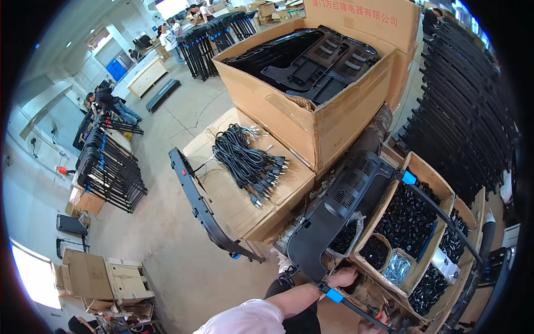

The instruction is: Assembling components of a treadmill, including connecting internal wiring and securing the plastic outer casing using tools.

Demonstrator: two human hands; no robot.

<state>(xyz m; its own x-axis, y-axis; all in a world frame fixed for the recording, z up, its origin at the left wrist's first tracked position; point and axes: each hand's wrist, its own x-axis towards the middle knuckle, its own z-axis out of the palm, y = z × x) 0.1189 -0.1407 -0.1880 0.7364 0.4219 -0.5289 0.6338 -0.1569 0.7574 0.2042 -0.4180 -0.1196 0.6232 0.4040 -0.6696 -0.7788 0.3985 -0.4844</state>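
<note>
Worst trouble, by judgement: pinching or scraping the left hand (342, 276) between the black vented cover (311, 245) and the lower blue-taped tube (334, 295), caused by pulling back too fast from so tight a spot. Another risk: mixing silver screws (396, 270) with black fittings (409, 214) in the parts tray (432, 179), from a knock by the upper blue-taped tube (409, 177) lying across at four o'clock. Possible slip, too, for the black cables (247, 161), loosely heaped toward nine o'clock on a carton (286, 206), through a bump from beside.

As for pose, forearm bare, running in from the lower edge near six o'clock and slanting toward five; wrist near the tube, hand turned down at the tray's near corner. Fingers hidden, so impossible to tell how far open or around what. Right hand not clearly made out; only a blurred reddish shape near the lower edge. Cover at four to five o'clock, just beside the tray.
</note>
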